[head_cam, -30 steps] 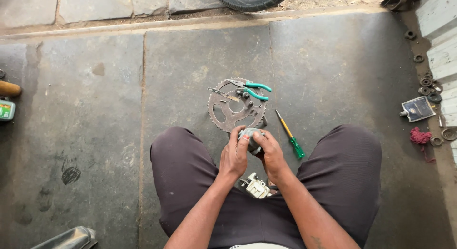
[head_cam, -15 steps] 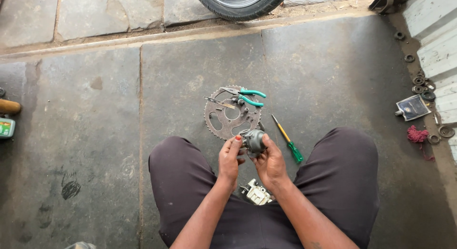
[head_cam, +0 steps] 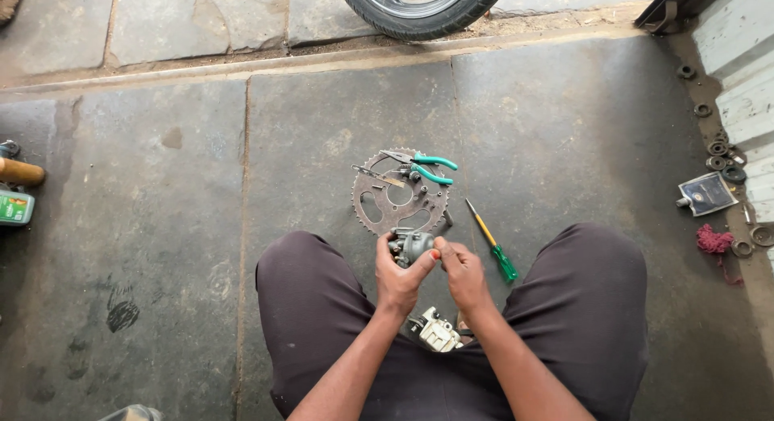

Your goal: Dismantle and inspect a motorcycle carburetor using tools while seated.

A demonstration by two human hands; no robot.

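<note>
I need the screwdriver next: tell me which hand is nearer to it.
Right. The right hand is just left of the screwdriver; the left hand is farther left, holding a small metal part.

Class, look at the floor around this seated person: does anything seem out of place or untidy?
Yes. Washers and rings lie scattered loose along the right wall, and green-handled pliers rest on the sprocket rather than the floor. Nothing looks spilled or broken.

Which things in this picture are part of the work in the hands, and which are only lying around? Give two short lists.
In the work:
left hand
right hand
small grey metal part, held by both hands

Lying about:
sprocket
pliers on the sprocket
screwdriver
pale metal part between the knees
rings at the right wall
red rag
tyre
</note>
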